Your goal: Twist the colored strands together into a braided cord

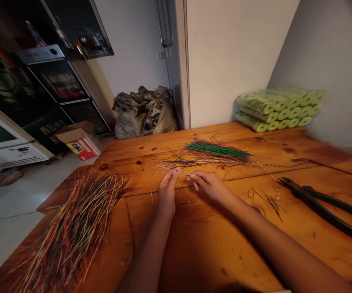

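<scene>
My left hand pinches a thin pale wire between thumb and fingers over the middle of the table. The fingers of my right hand are closed on the wire's other end. Just beyond my hands lies a green wire bundle, with loose reddish and yellow wires around it. A large heap of multicoloured wires spreads over the table to the left. To the right of my right hand are a few short wire scraps.
Black-handled pliers lie at the right of the wooden table. Stacked green-wrapped paper rolls stand at the back right. Beyond the table are bulging grey sacks and an open cardboard box on the floor.
</scene>
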`<control>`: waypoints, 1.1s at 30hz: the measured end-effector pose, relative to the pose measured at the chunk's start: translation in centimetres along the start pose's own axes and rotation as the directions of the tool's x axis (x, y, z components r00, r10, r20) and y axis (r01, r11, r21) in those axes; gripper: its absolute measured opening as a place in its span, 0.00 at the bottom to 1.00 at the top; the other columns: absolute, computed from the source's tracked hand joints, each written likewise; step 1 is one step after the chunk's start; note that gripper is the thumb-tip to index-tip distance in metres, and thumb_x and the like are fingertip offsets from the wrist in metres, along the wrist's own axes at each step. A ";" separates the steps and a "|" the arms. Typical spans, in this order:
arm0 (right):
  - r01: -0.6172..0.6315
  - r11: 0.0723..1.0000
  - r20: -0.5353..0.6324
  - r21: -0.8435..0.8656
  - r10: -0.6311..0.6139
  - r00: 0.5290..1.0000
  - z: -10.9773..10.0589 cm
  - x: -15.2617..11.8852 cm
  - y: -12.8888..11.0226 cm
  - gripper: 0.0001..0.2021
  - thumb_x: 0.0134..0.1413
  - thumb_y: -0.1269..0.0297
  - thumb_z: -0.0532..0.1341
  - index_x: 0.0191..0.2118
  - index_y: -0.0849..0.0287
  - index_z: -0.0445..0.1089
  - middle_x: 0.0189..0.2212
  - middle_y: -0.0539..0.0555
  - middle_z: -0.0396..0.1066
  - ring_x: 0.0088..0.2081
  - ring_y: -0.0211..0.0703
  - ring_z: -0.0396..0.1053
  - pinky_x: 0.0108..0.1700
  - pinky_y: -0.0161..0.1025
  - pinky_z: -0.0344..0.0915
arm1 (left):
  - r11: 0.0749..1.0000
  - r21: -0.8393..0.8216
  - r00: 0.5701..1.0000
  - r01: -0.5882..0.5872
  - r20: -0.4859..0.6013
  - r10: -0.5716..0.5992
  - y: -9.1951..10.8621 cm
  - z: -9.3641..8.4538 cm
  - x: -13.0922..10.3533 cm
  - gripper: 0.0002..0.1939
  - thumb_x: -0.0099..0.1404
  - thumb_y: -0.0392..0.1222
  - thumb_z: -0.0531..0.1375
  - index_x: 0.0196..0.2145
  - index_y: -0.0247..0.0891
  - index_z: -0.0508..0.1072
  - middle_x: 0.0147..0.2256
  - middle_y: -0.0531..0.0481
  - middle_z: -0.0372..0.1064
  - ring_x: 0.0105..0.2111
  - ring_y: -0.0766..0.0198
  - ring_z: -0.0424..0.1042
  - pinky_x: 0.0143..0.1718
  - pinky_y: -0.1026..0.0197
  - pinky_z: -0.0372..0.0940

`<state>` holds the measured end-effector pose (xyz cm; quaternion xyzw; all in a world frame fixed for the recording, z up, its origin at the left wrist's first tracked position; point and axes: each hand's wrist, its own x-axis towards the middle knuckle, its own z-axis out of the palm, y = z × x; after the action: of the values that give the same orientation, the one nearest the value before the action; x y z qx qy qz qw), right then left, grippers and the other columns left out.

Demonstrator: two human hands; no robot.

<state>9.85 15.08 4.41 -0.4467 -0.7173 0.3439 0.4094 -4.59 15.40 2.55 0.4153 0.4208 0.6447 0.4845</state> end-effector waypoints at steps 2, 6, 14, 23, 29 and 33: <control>-0.075 0.985 0.009 0.158 0.075 0.997 0.3 0.1 0.2 0.13 0.54 0.58 0.51 0.24 0.57 0.64 0.15 0.46 0.62 0.19 0.35 0.59 0.26 0.33 0.55 | 0.998 0.000 0.997 0.060 0.056 -0.060 0.0 0.0 0.0 0.16 0.57 0.49 0.57 0.41 0.41 0.73 0.42 0.48 0.71 0.40 0.64 0.69 0.40 0.64 0.59; -0.194 0.829 0.121 0.525 0.153 0.981 1.0 0.3 0.6 0.12 0.52 0.54 0.51 0.30 0.57 0.61 0.13 0.43 0.61 0.14 0.31 0.52 0.18 0.30 0.49 | 0.993 0.036 0.967 0.112 0.227 -0.117 0.1 0.5 -0.4 0.15 0.53 0.46 0.61 0.38 0.38 0.75 0.41 0.47 0.73 0.42 0.61 0.69 0.44 0.61 0.59; -0.228 0.782 0.335 0.580 0.026 0.942 1.7 -0.2 -0.3 0.17 0.47 0.48 0.53 0.29 0.59 0.62 0.15 0.47 0.65 0.15 0.34 0.60 0.19 0.32 0.56 | 0.999 0.050 0.990 0.012 0.137 -0.018 2.0 0.1 -0.4 0.10 0.51 0.45 0.62 0.28 0.35 0.74 0.29 0.50 0.72 0.31 0.66 0.69 0.35 0.66 0.61; -0.141 0.811 0.337 0.568 -0.073 0.939 0.7 -0.6 -0.7 0.15 0.52 0.52 0.52 0.26 0.58 0.62 0.12 0.42 0.53 0.15 0.32 0.48 0.20 0.33 0.49 | 0.954 0.141 0.948 -0.266 -0.139 0.285 9.9 -3.4 -1.9 0.12 0.49 0.47 0.63 0.29 0.38 0.70 0.30 0.50 0.72 0.32 0.66 0.70 0.34 0.65 0.63; -0.066 0.830 0.267 0.554 -0.101 0.958 -0.1 -0.2 -0.4 0.15 0.53 0.53 0.52 0.27 0.59 0.63 0.11 0.42 0.54 0.14 0.32 0.46 0.20 0.33 0.44 | 0.784 0.619 0.972 -0.052 -0.150 0.183 19.8 -13.0 -2.0 0.14 0.44 0.49 0.64 0.26 0.36 0.73 0.23 0.50 0.71 0.22 0.65 0.67 0.24 0.65 0.60; -0.040 0.858 0.234 0.512 -0.094 0.968 -0.8 -0.1 -0.9 0.14 0.53 0.53 0.52 0.27 0.59 0.64 0.11 0.43 0.55 0.14 0.31 0.48 0.20 0.32 0.45 | 0.436 0.883 0.974 0.174 -0.218 0.053 22.4 -17.5 -1.2 0.08 0.39 0.42 0.65 0.14 0.37 0.70 0.13 0.53 0.65 0.18 0.62 0.66 0.22 0.64 0.58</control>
<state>10.28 14.76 5.50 -0.2642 -0.6520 0.5703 0.4241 -27.02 7.87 18.30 0.5216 0.7621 0.3462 0.1652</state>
